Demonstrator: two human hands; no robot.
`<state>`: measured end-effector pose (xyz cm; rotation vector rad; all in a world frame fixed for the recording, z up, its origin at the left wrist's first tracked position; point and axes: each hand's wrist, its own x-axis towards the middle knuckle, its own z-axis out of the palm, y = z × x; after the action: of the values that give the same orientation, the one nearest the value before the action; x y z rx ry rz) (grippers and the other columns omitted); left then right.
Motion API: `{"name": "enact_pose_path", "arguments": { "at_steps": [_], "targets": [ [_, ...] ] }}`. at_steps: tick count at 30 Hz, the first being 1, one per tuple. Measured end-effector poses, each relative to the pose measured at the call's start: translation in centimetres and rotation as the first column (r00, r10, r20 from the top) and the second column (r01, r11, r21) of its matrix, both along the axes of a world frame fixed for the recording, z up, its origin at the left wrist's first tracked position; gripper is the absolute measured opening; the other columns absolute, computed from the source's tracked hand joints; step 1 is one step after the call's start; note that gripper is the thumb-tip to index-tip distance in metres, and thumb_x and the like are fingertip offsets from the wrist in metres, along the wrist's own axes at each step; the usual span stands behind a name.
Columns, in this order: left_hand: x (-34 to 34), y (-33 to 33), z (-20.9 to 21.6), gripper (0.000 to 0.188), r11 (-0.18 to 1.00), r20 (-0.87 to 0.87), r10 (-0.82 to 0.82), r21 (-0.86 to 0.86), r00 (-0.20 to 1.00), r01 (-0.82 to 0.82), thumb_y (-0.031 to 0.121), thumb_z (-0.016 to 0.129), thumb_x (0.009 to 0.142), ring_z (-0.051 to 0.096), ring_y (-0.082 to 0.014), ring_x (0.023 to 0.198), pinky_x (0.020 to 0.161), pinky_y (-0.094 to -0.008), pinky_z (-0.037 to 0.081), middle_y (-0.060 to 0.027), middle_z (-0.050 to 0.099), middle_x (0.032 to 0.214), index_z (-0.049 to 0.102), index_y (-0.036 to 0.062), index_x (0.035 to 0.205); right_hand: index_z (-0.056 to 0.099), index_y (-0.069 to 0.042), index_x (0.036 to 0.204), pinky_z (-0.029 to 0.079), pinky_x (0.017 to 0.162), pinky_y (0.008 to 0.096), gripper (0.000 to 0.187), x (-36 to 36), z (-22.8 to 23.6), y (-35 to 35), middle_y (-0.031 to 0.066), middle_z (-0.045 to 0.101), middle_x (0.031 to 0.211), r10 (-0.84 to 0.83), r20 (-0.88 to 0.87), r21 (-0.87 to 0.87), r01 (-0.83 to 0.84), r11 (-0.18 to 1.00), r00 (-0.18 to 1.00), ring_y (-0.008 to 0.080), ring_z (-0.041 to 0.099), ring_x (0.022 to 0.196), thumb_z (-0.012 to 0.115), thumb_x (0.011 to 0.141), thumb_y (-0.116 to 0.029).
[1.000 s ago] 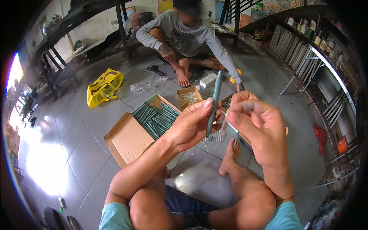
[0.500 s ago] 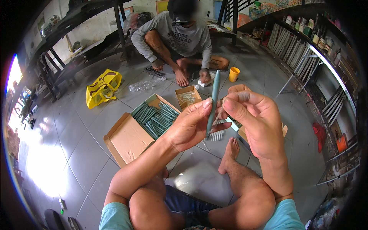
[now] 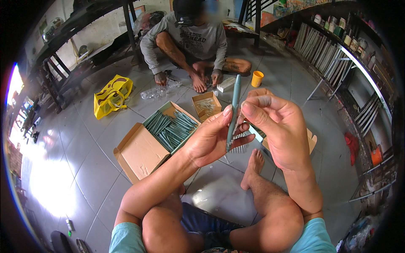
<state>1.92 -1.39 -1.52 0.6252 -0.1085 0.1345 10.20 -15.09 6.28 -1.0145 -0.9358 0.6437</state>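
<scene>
gripping a grey-green stick [image 3: 236, 90] nearly upright, the left hand [image 3: 211, 137] is just beside the right hand [image 3: 274, 116], which seems to pinch a thin strip [image 3: 238, 118].

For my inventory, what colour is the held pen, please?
The pen is grey-green, in the head view.

This looks like a workshop: many jars [image 3: 338, 31] stand above a row of flat boards [image 3: 314, 50], near a colour-splotched wall [image 3: 306, 8].
</scene>
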Motion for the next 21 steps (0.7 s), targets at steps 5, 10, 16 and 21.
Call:
{"name": "enact_pose_path", "arguments": {
  "at_steps": [5,10,16,21],
  "targets": [
    [-0.3,-0.1,0.2,0.032,1.000,-0.006,0.014,0.008,1.000,-0.014,0.040,0.056,0.100,0.059,-0.0145,0.104,0.103,-0.0461,0.048,0.0006,0.063,0.105,0.064,0.0121,0.112,0.068,0.002,0.097,0.050,0.077,0.0264,0.007,0.1,-0.2,0.2,0.0046,0.061,0.096,0.003,0.008,0.012,-0.003,1.000,1.000,0.0121,0.061,0.086,0.066,0.093,-0.004],
    [-0.1,0.2,-0.4,0.031,1.000,0.029,-0.008,0.001,1.000,0.008,0.040,0.056,0.100,0.059,-0.0141,0.103,0.103,-0.0463,0.048,0.0006,0.064,0.105,0.063,0.0122,0.112,0.068,0.002,0.097,0.048,0.080,0.0262,0.007,0.1,-0.4,0.3,0.0048,0.061,0.097,-0.001,0.013,0.026,0.000,1.000,1.000,0.0121,0.060,0.088,0.066,0.092,-0.003],
    [-0.1,0.2,-0.5,0.030,1.000,0.013,-0.008,-0.019,1.000,0.008,0.038,0.055,0.100,0.059,-0.0138,0.103,0.103,-0.0467,0.047,0.0010,0.064,0.104,0.063,0.0121,0.112,0.068,0.003,0.098,0.049,0.079,0.0260,0.008,0.2,-0.6,0.4,0.0054,0.062,0.098,0.001,0.003,0.029,-0.001,1.000,1.000,0.0124,0.061,0.088,0.066,0.092,-0.003],
    [0.0,0.2,-0.8,0.029,0.999,0.022,-0.030,-0.009,0.999,0.030,0.038,0.056,0.100,0.059,-0.0138,0.104,0.103,-0.0467,0.047,0.0017,0.063,0.104,0.062,0.0124,0.113,0.066,0.008,0.102,0.061,0.068,0.0263,0.017,0.5,-1.1,0.9,0.0082,0.063,0.096,-0.053,0.011,0.069,0.052,0.996,0.999,0.0122,0.066,0.083,0.068,0.092,-0.006]
  ]
}}
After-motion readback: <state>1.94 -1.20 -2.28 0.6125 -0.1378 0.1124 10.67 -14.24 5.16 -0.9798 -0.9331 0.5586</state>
